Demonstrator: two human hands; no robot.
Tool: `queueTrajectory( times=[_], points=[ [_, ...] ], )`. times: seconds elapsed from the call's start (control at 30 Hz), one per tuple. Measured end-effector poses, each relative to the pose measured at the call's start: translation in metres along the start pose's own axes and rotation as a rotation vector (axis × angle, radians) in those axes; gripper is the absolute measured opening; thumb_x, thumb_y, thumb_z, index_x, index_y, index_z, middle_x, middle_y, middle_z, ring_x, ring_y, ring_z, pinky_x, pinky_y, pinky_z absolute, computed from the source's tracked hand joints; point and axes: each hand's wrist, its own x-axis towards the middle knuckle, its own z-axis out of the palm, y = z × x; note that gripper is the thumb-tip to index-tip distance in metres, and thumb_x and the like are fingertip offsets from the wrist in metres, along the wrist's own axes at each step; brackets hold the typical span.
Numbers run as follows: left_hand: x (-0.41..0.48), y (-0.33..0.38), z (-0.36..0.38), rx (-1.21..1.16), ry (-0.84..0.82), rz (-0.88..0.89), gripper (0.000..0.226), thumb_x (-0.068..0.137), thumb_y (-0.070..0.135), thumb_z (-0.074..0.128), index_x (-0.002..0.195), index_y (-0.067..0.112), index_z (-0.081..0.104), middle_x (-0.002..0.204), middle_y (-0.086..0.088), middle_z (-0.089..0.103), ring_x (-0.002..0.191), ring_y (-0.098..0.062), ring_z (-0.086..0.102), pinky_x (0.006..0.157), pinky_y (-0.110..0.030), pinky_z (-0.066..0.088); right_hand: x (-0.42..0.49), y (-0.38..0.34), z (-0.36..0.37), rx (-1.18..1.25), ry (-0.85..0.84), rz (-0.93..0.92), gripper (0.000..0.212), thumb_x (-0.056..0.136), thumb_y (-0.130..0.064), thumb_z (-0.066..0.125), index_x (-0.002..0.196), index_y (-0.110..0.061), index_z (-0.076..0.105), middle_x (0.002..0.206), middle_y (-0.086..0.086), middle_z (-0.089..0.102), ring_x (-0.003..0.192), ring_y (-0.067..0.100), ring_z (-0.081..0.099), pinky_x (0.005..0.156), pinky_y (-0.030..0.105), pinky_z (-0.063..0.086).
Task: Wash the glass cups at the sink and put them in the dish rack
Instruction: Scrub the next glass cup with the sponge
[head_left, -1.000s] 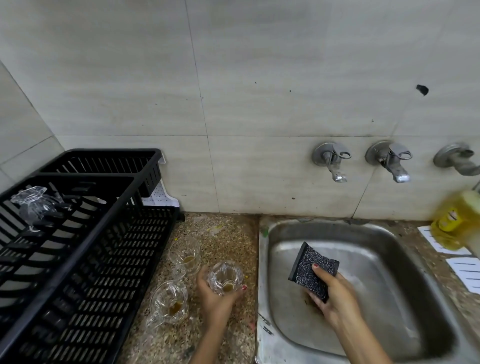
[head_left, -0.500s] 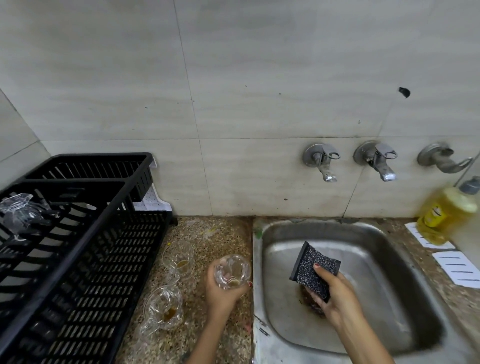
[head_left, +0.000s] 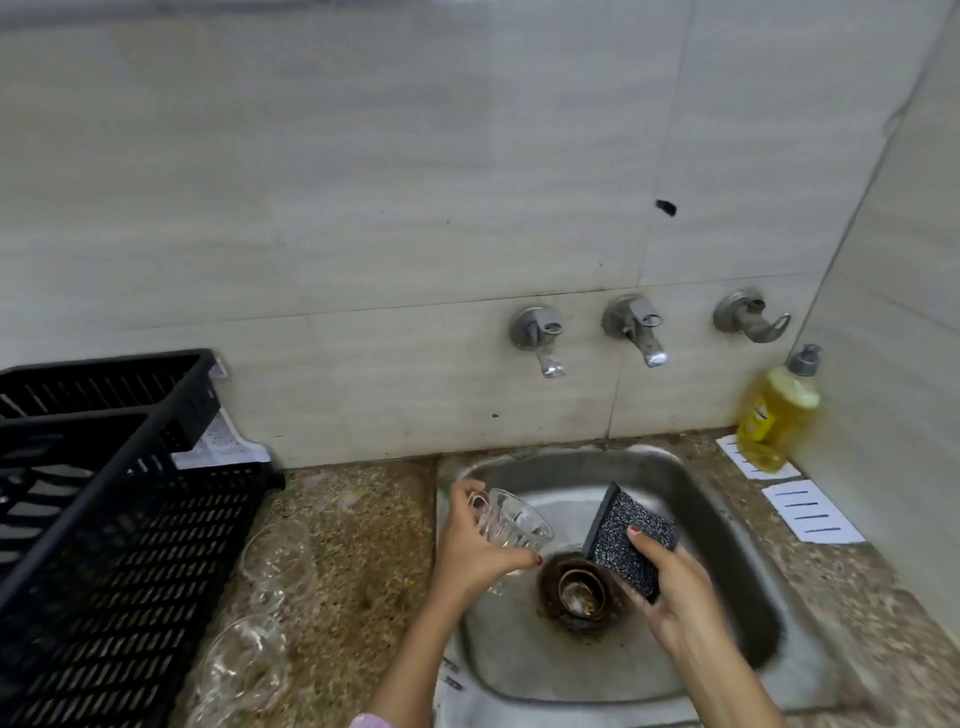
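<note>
Glass cup (head_left: 511, 525): gripped in my left hand (head_left: 475, 551), tilted over the sink (head_left: 727, 525). Sponge (head_left: 631, 545): gripped in my right hand (head_left: 675, 592).

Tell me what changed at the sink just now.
The left hand carried its glass cup rightward from the counter to over the sink and tipped it sideways. The right hand still holds the sponge there; two other cups stay on the counter by the dish rack.
</note>
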Motion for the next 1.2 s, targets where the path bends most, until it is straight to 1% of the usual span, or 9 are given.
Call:
queueTrajectory(
  times=[0.1, 0.3, 0.47, 0.57, 0.8, 0.97, 1.03, 1.1, 1.2],
  points=[
    [0.007, 0.010, 0.021, -0.009, -0.101, -0.070, 0.071, 0.042, 0.026, 0.081, 0.103, 0.029, 0.046, 0.106, -0.001, 0.059, 0.092, -0.014, 0.058, 0.070, -0.023, 0.049, 0.003, -0.018, -0.018, 0.012, 0.006, -0.022, 0.018, 0.088, 0.001, 0.055, 0.086, -0.016, 0.058, 0.085, 0.005, 0.063, 0.076, 0.018, 0.058, 0.064, 0.034, 0.049],
    [0.021, 0.037, 0.059, 0.099, -0.291, -0.286, 0.098, 0.050, 0.037, 0.077, 0.138, 0.019, 0.037, 0.138, -0.003, 0.044, 0.117, -0.022, 0.049, 0.082, -0.032, 0.049, 0.020, -0.049, -0.051, 0.019, 0.018, -0.043, 0.024, 0.086, 0.000, 0.058, 0.107, -0.012, 0.056, 0.096, 0.009, 0.064, 0.088, 0.024, 0.059, 0.066, 0.035, 0.047],
    [0.032, 0.049, 0.083, 0.246, -0.285, -0.370, 0.064, 0.068, 0.028, 0.077, 0.124, 0.013, 0.048, 0.123, -0.008, 0.047, 0.106, -0.025, 0.053, 0.087, -0.041, 0.054, 0.036, -0.063, -0.070, 0.000, -0.006, -0.046, 0.019, 0.086, 0.001, 0.058, 0.098, -0.013, 0.058, 0.093, 0.008, 0.064, 0.083, 0.022, 0.060, 0.065, 0.035, 0.048],
    [0.040, 0.046, 0.094, 0.482, -0.231, -0.377, 0.102, 0.061, 0.039, 0.080, 0.145, 0.012, 0.028, 0.149, -0.008, 0.034, 0.130, -0.027, 0.042, 0.097, -0.034, 0.046, 0.048, -0.066, -0.082, -0.024, 0.001, -0.041, 0.025, 0.086, 0.001, 0.059, 0.108, -0.010, 0.056, 0.092, 0.009, 0.065, 0.081, 0.022, 0.060, 0.065, 0.035, 0.049],
    [0.051, 0.039, 0.109, 0.628, -0.201, -0.402, 0.110, 0.051, 0.049, 0.081, 0.142, 0.011, 0.033, 0.147, -0.007, 0.039, 0.130, -0.023, 0.043, 0.098, -0.030, 0.045, 0.075, -0.071, -0.102, -0.054, 0.009, -0.033, 0.027, 0.085, 0.002, 0.059, 0.110, -0.008, 0.057, 0.095, 0.012, 0.065, 0.081, 0.024, 0.060, 0.066, 0.035, 0.049],
    [0.052, 0.042, 0.110, 0.236, -0.335, -0.492, 0.117, 0.037, 0.049, 0.078, 0.141, 0.019, 0.035, 0.145, -0.010, 0.040, 0.117, -0.032, 0.053, 0.091, -0.041, 0.050, 0.089, -0.076, -0.100, -0.117, -0.052, -0.103, 0.035, 0.085, 0.008, 0.056, 0.112, -0.013, 0.055, 0.094, 0.008, 0.064, 0.083, 0.025, 0.060, 0.086, 0.047, 0.048],
    [0.040, 0.043, 0.109, -0.049, -0.390, -0.522, 0.094, 0.042, 0.040, 0.077, 0.128, 0.023, 0.042, 0.134, -0.006, 0.048, 0.104, -0.027, 0.058, 0.088, -0.037, 0.048, 0.092, -0.076, -0.096, -0.219, -0.127, -0.187, 0.041, 0.082, 0.013, 0.058, 0.114, -0.012, 0.056, 0.092, 0.004, 0.067, 0.087, 0.026, 0.062, 0.090, 0.048, 0.048],
    [0.031, 0.041, 0.110, -0.286, -0.411, -0.530, 0.050, 0.064, 0.022, 0.073, 0.110, 0.019, 0.053, 0.099, 0.001, 0.067, 0.081, -0.017, 0.065, 0.071, -0.026, 0.049, 0.092, -0.074, -0.091, -0.391, -0.197, -0.325, 0.048, 0.077, 0.014, 0.063, 0.116, -0.014, 0.057, 0.100, 0.005, 0.068, 0.095, 0.023, 0.064, 0.091, 0.044, 0.050],
    [0.020, 0.041, 0.116, -0.461, -0.445, -0.539, 0.023, 0.064, 0.007, 0.069, 0.085, 0.012, 0.061, 0.059, 0.004, 0.068, 0.054, -0.009, 0.062, 0.051, -0.020, 0.046, 0.085, -0.071, -0.081, -0.646, -0.307, -0.557, 0.048, 0.072, 0.006, 0.074, 0.103, -0.027, 0.060, 0.101, -0.009, 0.069, 0.094, 0.004, 0.065, 0.084, 0.021, 0.052]
  ],
)
